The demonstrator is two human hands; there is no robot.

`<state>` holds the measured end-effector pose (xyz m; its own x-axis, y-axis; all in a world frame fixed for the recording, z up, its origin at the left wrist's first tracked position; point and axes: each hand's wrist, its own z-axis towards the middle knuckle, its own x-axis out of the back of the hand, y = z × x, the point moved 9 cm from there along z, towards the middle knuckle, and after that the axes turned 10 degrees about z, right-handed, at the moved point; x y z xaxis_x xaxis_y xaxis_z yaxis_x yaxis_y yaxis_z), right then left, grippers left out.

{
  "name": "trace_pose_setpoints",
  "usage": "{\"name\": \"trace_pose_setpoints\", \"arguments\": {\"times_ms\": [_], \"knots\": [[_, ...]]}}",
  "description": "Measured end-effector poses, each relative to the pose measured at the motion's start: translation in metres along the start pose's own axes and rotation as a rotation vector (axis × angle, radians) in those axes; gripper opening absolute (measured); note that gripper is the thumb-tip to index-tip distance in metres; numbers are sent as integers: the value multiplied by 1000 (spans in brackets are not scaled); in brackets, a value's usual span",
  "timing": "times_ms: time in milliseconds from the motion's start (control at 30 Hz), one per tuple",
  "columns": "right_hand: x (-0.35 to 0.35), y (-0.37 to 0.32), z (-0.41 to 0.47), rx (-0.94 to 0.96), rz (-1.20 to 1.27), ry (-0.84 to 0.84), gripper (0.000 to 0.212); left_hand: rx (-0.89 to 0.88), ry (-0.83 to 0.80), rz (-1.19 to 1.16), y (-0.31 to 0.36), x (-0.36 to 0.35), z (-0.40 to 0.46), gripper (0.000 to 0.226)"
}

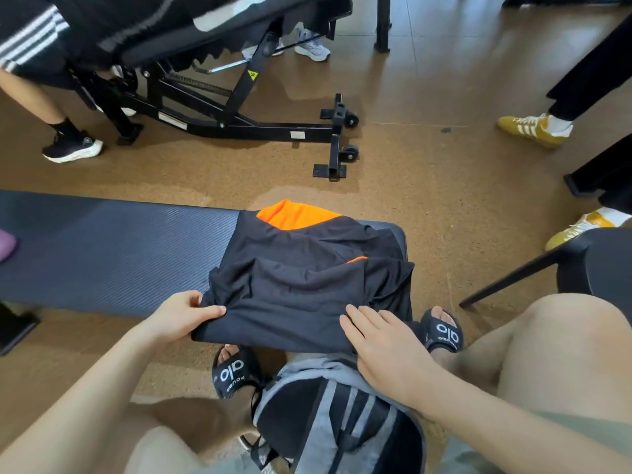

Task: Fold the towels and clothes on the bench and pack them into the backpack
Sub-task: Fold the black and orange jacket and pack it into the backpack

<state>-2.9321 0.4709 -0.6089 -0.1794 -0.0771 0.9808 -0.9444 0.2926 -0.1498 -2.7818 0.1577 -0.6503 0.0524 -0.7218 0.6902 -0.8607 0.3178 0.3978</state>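
A black and orange garment (307,268) lies folded on the tabletop (113,248), its near edge hanging off toward the backpack (328,415) on the floor just below. The left hand (181,316) pinches the garment's near left corner; the right hand (386,347) rests flat, fingers spread, on its near right edge, closer to the backpack's mouth.

Bare bench (102,241) lies open leftward — the backpack (342,422) crowds the floor between the feet.
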Motion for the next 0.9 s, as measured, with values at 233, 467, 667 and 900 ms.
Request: {"name": "trace_pose_setpoints", "arguments": {"times_ms": [233, 467, 667, 900], "knots": [[34, 19, 13, 6, 251, 291, 50, -266, 223, 240, 48, 20, -6, 50], [25, 94, 71, -266, 231, 97, 67, -322, 245, 265, 78, 30, 7, 16], [33, 104, 74, -270, 151, 133, 57, -284, 68, 200, 66, 28, 13, 14], [38, 84, 82, -73, 88, 54, 54, -410, 30, 294, 87, 24, 1, 18]]}}
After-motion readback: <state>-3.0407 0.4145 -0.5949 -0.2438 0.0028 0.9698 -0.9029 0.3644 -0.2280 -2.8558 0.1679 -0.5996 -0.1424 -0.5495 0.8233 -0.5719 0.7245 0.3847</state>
